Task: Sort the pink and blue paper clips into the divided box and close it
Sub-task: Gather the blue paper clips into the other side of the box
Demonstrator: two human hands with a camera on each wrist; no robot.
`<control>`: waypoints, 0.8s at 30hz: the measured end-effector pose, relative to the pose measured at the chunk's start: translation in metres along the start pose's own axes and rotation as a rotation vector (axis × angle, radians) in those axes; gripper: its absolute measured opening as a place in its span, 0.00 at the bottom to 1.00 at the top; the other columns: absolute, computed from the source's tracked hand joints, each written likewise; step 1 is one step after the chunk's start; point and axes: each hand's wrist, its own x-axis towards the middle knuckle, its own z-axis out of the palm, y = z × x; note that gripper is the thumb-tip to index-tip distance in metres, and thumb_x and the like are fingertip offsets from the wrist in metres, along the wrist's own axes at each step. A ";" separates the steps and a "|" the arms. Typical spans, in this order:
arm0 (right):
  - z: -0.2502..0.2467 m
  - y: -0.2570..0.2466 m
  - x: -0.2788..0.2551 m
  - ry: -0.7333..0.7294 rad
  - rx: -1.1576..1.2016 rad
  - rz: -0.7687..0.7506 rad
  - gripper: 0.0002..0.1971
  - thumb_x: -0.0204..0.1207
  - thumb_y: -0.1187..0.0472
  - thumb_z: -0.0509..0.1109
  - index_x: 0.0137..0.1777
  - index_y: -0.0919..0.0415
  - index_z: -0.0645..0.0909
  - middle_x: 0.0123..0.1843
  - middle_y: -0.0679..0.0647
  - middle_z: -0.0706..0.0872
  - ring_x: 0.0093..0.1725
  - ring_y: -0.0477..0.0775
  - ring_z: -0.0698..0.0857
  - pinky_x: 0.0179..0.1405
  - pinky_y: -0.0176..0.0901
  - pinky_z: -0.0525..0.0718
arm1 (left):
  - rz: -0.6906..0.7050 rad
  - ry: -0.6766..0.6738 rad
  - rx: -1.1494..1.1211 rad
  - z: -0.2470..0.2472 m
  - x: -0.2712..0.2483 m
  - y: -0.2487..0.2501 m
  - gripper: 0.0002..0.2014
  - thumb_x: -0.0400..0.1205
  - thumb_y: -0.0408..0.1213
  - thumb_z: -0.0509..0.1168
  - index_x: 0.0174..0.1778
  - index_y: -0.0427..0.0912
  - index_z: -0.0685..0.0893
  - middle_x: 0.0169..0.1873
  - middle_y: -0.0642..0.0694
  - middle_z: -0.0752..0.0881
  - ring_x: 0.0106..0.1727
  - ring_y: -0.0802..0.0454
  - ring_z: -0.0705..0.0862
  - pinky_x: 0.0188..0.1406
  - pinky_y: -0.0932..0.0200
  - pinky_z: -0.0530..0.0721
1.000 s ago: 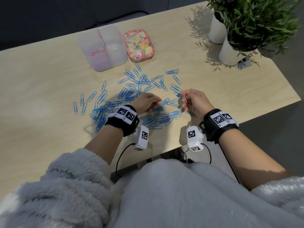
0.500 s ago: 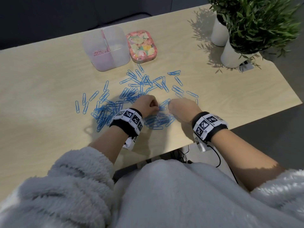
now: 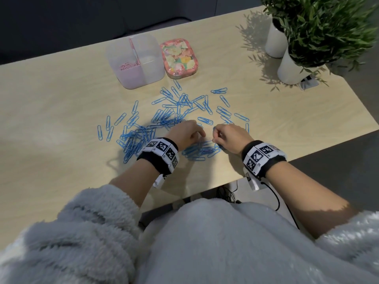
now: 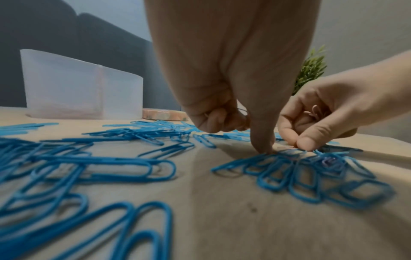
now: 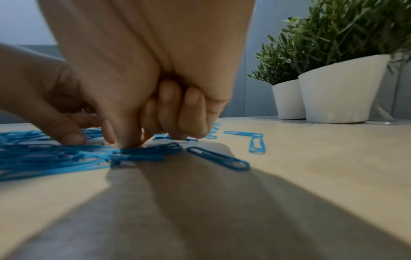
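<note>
On the table (image 3: 61,111) we see the divided box (image 3: 150,68) near the far edge, pink paper clips (image 3: 126,66) in its left compartment, its floral lid (image 3: 179,57) just beside it. Blue paper clips (image 3: 164,117) lie scattered mid-table. Our left hand (image 3: 185,134) and right hand (image 3: 230,136) work near the front edge: the left's fingers curled with its thumb pressing blue clips, the right pinching at the pile with pink clips tucked in its palm
</note>
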 end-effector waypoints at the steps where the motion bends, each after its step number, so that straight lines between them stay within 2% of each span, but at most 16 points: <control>1: 0.001 0.001 0.001 -0.011 -0.001 0.007 0.05 0.77 0.55 0.67 0.44 0.55 0.77 0.41 0.53 0.84 0.48 0.61 0.83 0.44 0.48 0.77 | 0.005 -0.003 0.010 0.001 -0.001 0.000 0.12 0.79 0.29 0.60 0.52 0.46 0.86 0.40 0.48 0.74 0.46 0.45 0.80 0.48 0.49 0.80; 5: 0.004 0.003 0.004 -0.028 -0.033 0.013 0.07 0.79 0.55 0.63 0.46 0.58 0.76 0.48 0.58 0.86 0.50 0.64 0.83 0.46 0.50 0.77 | 0.036 -0.006 0.034 0.005 -0.004 -0.001 0.09 0.78 0.34 0.64 0.51 0.47 0.84 0.40 0.51 0.74 0.49 0.45 0.81 0.46 0.52 0.79; 8: 0.004 0.005 0.005 0.000 -0.012 0.038 0.07 0.79 0.56 0.63 0.50 0.59 0.76 0.49 0.59 0.86 0.50 0.64 0.83 0.44 0.48 0.75 | 0.040 -0.007 0.061 0.007 -0.004 0.000 0.07 0.78 0.35 0.65 0.50 0.44 0.84 0.44 0.46 0.79 0.52 0.46 0.81 0.42 0.59 0.71; 11: 0.002 0.004 0.006 0.005 -0.031 0.052 0.05 0.78 0.59 0.63 0.50 0.58 0.77 0.50 0.58 0.86 0.52 0.64 0.83 0.45 0.47 0.75 | 0.037 -0.025 0.068 0.008 -0.003 -0.001 0.07 0.79 0.36 0.64 0.51 0.40 0.83 0.50 0.41 0.82 0.55 0.44 0.80 0.47 0.56 0.73; 12: 0.002 0.003 0.007 -0.003 -0.037 0.050 0.04 0.77 0.59 0.62 0.48 0.58 0.77 0.50 0.58 0.86 0.51 0.64 0.83 0.43 0.46 0.74 | 0.026 -0.025 0.045 0.008 -0.004 -0.002 0.07 0.80 0.36 0.64 0.50 0.38 0.82 0.49 0.41 0.82 0.53 0.43 0.80 0.48 0.54 0.74; 15: -0.001 0.003 0.010 -0.024 0.003 0.053 0.02 0.75 0.61 0.62 0.41 0.56 0.73 0.47 0.60 0.86 0.49 0.65 0.83 0.41 0.45 0.73 | -0.054 0.034 -0.084 0.004 -0.011 -0.008 0.08 0.80 0.38 0.65 0.46 0.36 0.80 0.40 0.45 0.80 0.43 0.45 0.79 0.41 0.59 0.72; 17: -0.006 0.007 0.011 -0.014 0.125 0.076 0.06 0.74 0.62 0.66 0.38 0.56 0.71 0.41 0.60 0.85 0.44 0.62 0.81 0.39 0.45 0.73 | -0.128 0.114 -0.193 -0.001 -0.019 -0.017 0.04 0.78 0.35 0.66 0.43 0.38 0.81 0.38 0.46 0.80 0.37 0.49 0.77 0.35 0.64 0.73; 19: -0.012 0.010 0.009 -0.007 0.321 0.105 0.13 0.73 0.65 0.68 0.31 0.56 0.69 0.31 0.55 0.79 0.36 0.58 0.76 0.34 0.43 0.72 | -0.182 0.206 -0.315 -0.006 -0.027 -0.026 0.02 0.77 0.33 0.67 0.40 0.39 0.81 0.33 0.48 0.81 0.32 0.56 0.75 0.29 0.75 0.72; 21: -0.015 0.011 0.004 -0.047 0.555 0.104 0.16 0.74 0.69 0.67 0.29 0.56 0.68 0.27 0.54 0.78 0.29 0.54 0.75 0.29 0.42 0.72 | -0.218 0.241 -0.419 -0.009 -0.034 -0.031 0.02 0.78 0.32 0.66 0.40 0.40 0.81 0.30 0.51 0.79 0.29 0.63 0.74 0.29 0.76 0.73; 22: -0.016 0.009 0.001 -0.074 0.670 0.097 0.15 0.76 0.72 0.65 0.31 0.57 0.69 0.27 0.54 0.80 0.25 0.52 0.75 0.26 0.41 0.72 | -0.230 0.242 -0.455 -0.009 -0.036 -0.033 0.02 0.79 0.31 0.66 0.40 0.41 0.80 0.30 0.53 0.78 0.28 0.65 0.75 0.29 0.76 0.73; 24: -0.016 0.004 -0.005 -0.111 0.822 0.107 0.10 0.78 0.75 0.60 0.42 0.59 0.74 0.27 0.53 0.84 0.20 0.45 0.77 0.21 0.36 0.72 | -0.253 0.238 -0.495 -0.008 -0.039 -0.035 0.03 0.80 0.30 0.64 0.42 0.41 0.80 0.30 0.53 0.77 0.26 0.66 0.75 0.26 0.79 0.73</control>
